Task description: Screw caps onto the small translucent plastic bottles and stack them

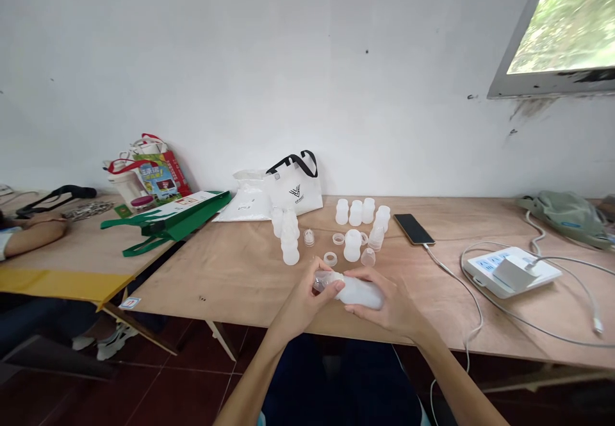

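A translucent white baby bottle [365, 295] lies sideways above the table's front edge, held between both hands. My left hand [312, 294] is closed round its clear-topped end, at the left. My right hand [390, 298] grips the white body, thumb and fingers on opposite sides. Just beyond stand a short white bottle [352, 246], a clear dome cap [368, 257] and a white ring [330, 259]. Another ring [338, 239] and a small capped teat piece [309, 237] lie farther back. Several similar bottles [290, 250] stand at the left, with more white bottles [356, 213] behind.
On the table's right are a black phone [414, 229] with a cable, a white box-like device [509, 275] and a grey-green bag [567, 218]. A white tote bag [295, 190] leans on the wall. A green bag [187, 218] bridges the left tables, near another person's arm [36, 237].
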Motion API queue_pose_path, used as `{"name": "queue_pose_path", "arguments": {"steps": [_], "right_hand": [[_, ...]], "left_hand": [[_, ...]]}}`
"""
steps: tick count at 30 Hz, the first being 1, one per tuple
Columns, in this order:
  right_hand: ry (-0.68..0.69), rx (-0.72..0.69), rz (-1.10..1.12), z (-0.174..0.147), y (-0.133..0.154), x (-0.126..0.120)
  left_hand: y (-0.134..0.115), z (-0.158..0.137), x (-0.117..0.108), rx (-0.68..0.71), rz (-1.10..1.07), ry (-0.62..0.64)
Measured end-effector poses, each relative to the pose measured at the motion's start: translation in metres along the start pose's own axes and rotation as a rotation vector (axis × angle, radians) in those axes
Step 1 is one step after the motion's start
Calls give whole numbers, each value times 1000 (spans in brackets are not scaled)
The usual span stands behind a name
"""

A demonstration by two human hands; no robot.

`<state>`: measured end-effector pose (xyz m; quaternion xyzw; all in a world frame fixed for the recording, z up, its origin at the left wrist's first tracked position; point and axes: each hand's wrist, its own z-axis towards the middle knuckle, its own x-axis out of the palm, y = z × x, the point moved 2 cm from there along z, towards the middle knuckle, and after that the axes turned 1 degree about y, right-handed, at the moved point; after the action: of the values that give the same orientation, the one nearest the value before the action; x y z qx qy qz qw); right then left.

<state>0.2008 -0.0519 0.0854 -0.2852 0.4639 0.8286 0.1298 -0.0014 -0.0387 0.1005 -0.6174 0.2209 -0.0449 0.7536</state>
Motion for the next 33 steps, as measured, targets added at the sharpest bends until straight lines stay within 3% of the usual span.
{"name": "queue_pose_path", "arguments": {"steps": [15,21,26,33], "right_hand": [[271,330,738,4,0,-4],[226,359,674,8,7,-3],[163,254,706,8,9,9],[204,175,512,0,9,33]], "left_hand": [[-4,-6,5,-14,68,104],[-2,0,-1,39,64,14],[7,10,-5,52,-125,-145],[5,8,-12,79,-6,-197]]}}
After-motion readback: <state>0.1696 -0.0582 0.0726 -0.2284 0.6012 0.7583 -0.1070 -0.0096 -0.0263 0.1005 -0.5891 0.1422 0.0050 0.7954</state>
